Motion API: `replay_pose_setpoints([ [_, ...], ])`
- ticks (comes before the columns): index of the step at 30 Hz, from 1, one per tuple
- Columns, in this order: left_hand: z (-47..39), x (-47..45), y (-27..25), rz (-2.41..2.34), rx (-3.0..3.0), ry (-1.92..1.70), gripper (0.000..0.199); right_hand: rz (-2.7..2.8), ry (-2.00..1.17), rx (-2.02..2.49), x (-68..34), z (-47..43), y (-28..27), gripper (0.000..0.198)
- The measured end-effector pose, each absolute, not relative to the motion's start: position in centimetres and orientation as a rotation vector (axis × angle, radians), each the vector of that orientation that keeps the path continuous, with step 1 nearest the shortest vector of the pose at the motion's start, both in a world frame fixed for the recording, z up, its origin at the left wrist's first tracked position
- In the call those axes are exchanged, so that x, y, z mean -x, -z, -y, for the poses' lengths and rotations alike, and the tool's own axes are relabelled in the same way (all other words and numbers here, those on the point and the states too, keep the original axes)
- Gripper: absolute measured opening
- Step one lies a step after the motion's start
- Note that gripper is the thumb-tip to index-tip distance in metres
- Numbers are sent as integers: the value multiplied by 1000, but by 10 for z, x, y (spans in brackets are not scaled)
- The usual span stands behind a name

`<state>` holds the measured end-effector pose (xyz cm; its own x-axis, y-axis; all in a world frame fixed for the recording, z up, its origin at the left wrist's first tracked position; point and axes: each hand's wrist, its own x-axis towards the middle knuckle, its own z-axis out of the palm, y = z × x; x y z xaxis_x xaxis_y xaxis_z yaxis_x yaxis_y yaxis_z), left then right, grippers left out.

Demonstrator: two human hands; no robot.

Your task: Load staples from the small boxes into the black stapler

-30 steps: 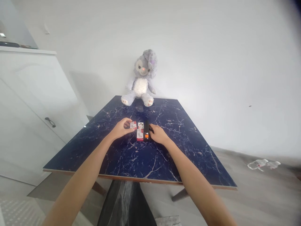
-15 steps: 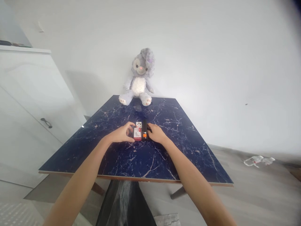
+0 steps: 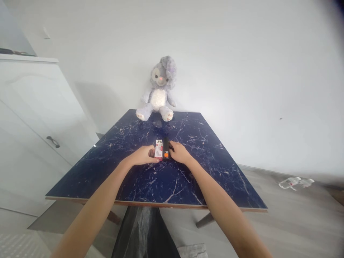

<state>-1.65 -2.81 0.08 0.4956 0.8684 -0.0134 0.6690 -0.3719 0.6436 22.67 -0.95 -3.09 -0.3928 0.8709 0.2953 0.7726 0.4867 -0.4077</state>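
On the blue marbled table (image 3: pixel 129 179), a small white and red cardboard box (image 3: pixel 158 148) stands right beside a black oblong object (image 3: pixel 166 146) with an orange patch near its front end. The black object's kind is not clear. My left hand (image 3: pixel 146 154) grips the box from its left side, thumb at the near edge and fingertips partly hidden behind it. From the right, my right hand (image 3: pixel 178 152) is closed on the black object, with the fingers bent against its side. Both things lie close together, level with the table's middle.
A grey plush rabbit (image 3: pixel 158 96) sits at the table's far edge against the white wall. To the left stands a white cabinet (image 3: pixel 32 125) with a dark handle. Clear plastic bottles (image 3: pixel 291 182) lie on the floor to the right.
My left hand has moved slightly right and closed in on the box. Two box faces that sat offset before now line up beside the black object. My right hand has barely moved.
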Motion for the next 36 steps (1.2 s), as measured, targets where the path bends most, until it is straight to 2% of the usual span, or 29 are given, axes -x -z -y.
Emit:
replay_pose_setpoints([
  [9,26,16,3,-1323,-2315,-434,45,2272,-260,1356,-228,9,32,27],
  [15,28,12,6,-1295,-2377,-460,37,2272,-258,1357,-227,10,30,26],
  [25,30,8,4,-1350,-2473,-359,43,2267,-263,1343,-227,8,33,27],
  [36,33,2,5,-1411,-2617,-333,34,2275,-241,1429,-225,11,28,27],
])
